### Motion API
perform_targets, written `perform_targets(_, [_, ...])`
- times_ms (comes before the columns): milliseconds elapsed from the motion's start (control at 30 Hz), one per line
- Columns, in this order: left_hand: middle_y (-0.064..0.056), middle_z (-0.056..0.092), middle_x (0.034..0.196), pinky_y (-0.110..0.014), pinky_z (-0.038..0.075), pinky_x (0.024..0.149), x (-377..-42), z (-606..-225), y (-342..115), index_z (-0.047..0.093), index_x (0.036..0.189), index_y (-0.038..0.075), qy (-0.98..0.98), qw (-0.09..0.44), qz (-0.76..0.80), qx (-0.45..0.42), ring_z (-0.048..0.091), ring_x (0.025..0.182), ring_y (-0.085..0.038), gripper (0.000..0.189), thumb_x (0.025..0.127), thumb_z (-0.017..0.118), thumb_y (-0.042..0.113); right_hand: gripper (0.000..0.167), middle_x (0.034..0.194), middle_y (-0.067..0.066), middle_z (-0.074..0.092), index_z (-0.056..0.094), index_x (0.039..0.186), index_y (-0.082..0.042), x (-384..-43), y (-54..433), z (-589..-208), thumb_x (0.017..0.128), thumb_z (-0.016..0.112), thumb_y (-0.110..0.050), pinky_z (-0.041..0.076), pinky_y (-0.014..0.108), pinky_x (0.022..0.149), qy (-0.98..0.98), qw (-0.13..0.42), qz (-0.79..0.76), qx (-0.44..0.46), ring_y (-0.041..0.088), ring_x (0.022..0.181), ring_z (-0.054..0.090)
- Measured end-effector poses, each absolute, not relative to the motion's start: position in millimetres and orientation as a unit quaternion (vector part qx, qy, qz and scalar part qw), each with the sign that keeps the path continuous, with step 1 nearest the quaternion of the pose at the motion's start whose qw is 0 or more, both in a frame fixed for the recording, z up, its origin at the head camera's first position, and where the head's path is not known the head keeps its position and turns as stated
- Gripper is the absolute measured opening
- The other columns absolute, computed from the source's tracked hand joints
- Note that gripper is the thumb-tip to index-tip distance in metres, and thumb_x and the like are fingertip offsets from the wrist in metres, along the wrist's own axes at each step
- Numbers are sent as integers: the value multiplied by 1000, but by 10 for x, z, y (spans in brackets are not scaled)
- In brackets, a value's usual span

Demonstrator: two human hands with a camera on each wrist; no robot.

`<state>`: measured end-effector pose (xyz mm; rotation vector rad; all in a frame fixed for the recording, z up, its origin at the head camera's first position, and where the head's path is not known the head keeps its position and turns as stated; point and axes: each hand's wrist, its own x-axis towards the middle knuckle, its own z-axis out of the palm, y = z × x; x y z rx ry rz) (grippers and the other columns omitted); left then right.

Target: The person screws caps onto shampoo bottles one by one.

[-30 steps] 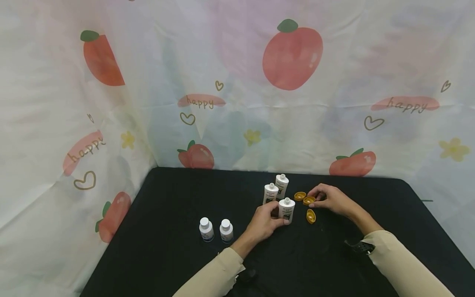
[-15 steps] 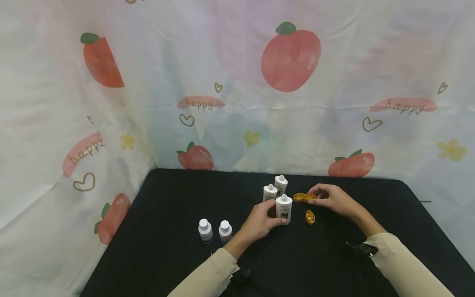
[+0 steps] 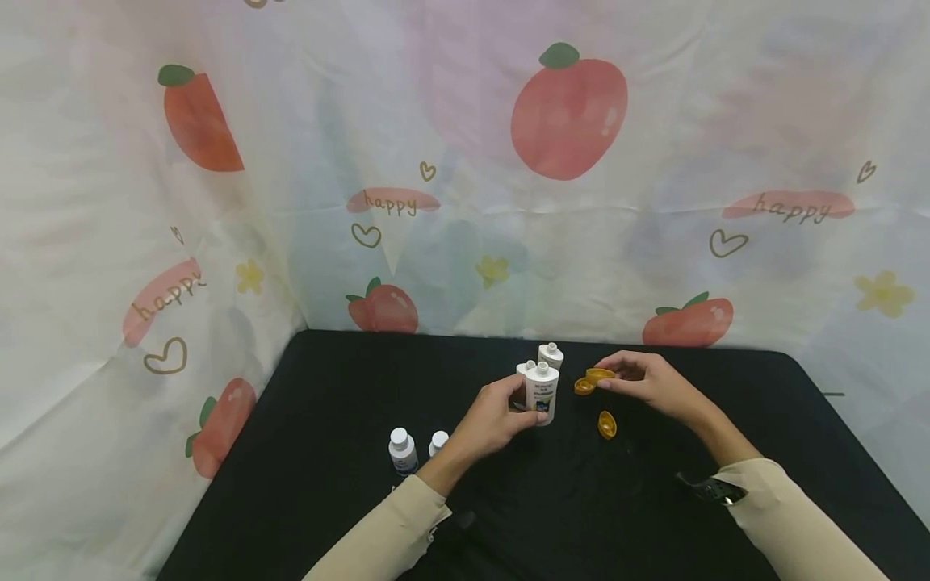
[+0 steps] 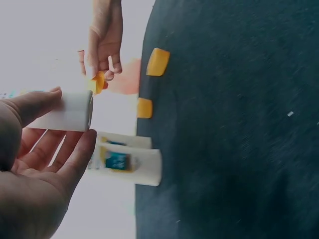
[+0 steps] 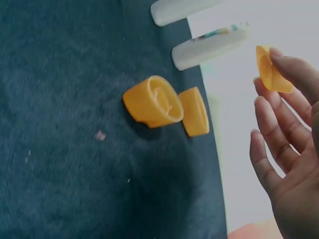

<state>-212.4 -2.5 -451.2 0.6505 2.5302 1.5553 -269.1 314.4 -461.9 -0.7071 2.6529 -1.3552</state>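
My left hand (image 3: 490, 420) grips an uncapped white bottle (image 3: 542, 394), its open neck pointing up. In the left wrist view the base of this bottle (image 4: 75, 112) shows clear of the table. Two similar uncapped bottles stand behind it, one farther back (image 3: 550, 355), the other mostly hidden. Between thumb and fingers, my right hand (image 3: 654, 386) pinches a yellow-orange cap (image 5: 271, 72), hollow side visible and raised off the table. Two matching caps lie on the cloth: one beneath the held cap (image 3: 584, 387), another nearer me (image 3: 607, 424).
Two small white capped bottles stand to the left, one in full sight (image 3: 403, 452), the other (image 3: 438, 442) partly behind my left forearm. Black cloth covers the table (image 3: 327, 387). A printed curtain (image 3: 465, 242) hangs along its back and left sides.
My left hand has lifted its bottle and carried it leftward, in front of the standing ones. My right hand has raised the pinched cap slightly; earlier it was down among the others.
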Motion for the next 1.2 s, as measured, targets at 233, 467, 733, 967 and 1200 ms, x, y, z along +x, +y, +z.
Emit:
perform_targets(233, [0,71,111,-25,54,83,-2132,-4352,-128,65,119,13,831,51,512,212,66,94,-9,32,90,79,20,24,107,10,71,68,119,-9,-2657,3065,-4516,97,71,-18,57,27,79,852,39,-464,-239,32,93,70])
perform_targets(467, [-2,70,115,-30,57,88,-2152,-4224,-257,64,125,14,825,41,519,220,70,103,-14,36,93,77,21,30,112,12,70,65,127,-5,-2625,2984,-4386,98,69,-14,59,31,80,842,35,-472,-259,19,93,71])
perform_targets(733, [-3,69,112,-31,57,89,-2202,-4132,-388,61,127,13,822,16,525,221,69,104,-17,39,92,77,18,31,111,9,70,64,127,-6,-2602,2885,-4241,97,70,-12,58,26,80,838,9,-476,-266,23,95,70])
perform_targets(967, [-2,71,111,-38,55,87,-2204,-4085,-457,60,124,14,826,3,520,218,68,102,-16,39,91,79,19,29,109,7,72,65,126,-6,-2561,2797,-4106,97,68,-6,57,26,81,821,3,-496,-285,20,96,70])
perform_targets(1200, [-1,71,110,-45,54,90,-2210,-4033,-531,62,121,15,825,-3,519,223,68,104,-19,36,90,80,18,32,114,11,71,64,129,-6,-2519,2683,-3982,98,66,-4,59,29,82,800,9,-514,-311,22,101,71])
